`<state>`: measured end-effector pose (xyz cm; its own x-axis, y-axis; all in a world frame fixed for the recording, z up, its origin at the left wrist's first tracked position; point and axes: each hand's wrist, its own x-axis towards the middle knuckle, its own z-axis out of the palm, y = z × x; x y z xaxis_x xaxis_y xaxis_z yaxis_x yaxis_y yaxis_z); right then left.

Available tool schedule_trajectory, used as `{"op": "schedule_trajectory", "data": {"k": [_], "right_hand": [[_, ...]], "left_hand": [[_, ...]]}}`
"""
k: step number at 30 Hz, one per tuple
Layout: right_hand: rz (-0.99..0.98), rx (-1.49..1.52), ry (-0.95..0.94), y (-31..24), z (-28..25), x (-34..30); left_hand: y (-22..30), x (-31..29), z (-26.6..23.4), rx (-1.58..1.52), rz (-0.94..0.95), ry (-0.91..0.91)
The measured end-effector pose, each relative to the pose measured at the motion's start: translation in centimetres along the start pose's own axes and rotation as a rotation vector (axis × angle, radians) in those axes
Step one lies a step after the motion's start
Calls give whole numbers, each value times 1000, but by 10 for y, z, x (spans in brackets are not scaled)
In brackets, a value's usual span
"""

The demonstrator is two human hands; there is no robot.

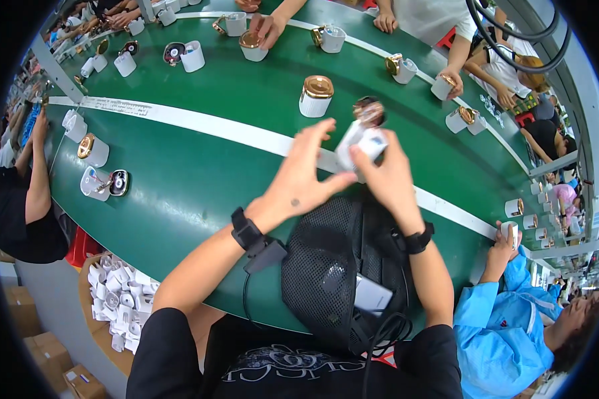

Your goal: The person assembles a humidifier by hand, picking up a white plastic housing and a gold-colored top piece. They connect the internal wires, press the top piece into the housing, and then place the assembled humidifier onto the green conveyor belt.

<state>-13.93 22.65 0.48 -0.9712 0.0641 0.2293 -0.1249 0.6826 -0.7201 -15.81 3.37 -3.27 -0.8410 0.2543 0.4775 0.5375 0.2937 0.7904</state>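
My right hand [391,174] grips a white ribbed-looking plastic housing [354,143] over the white strip of the green bench. A dark and copper-coloured top part [369,112] sits at the housing's far end, blurred, so I cannot tell how it is joined. Left of it, my left hand [303,169] has its fingers spread, thumb pointing toward the housing and apparently holding nothing. Just beyond both hands stands an upright white housing with a copper-coloured lid [316,96].
A black mesh bag [323,266] lies before me, under my wrists. More white housings [193,56] line the green bench [199,193]. Across it, another person's hand [269,30] touches one. A person in blue [506,319] works at right. White parts fill a bin [120,299] at lower left.
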Motion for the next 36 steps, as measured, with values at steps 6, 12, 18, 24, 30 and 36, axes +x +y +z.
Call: {"op": "schedule_trajectory", "data": {"k": [6,12,18,24,30,36], "right_hand": [[123,478,-382,35,-21,-26],[103,748,-557,37,-14,-30],[-83,339,-496,1,-23,-33],[-243,271,-192,-12,-7,-47],[-238,380,-228,-16,6,-50],[-298,469,-247,-4,13,-48]], "left_hand": [[14,-33,3,-372,-209,-288],[11,-54,-5,-383,-118,-541],[5,-45,-13,12,116,-484],[23,-46,-19,-116,-148,-494],[22,-44,-21,-449,-323,-495],[23,-45,-12,-557,-533,-465]]}}
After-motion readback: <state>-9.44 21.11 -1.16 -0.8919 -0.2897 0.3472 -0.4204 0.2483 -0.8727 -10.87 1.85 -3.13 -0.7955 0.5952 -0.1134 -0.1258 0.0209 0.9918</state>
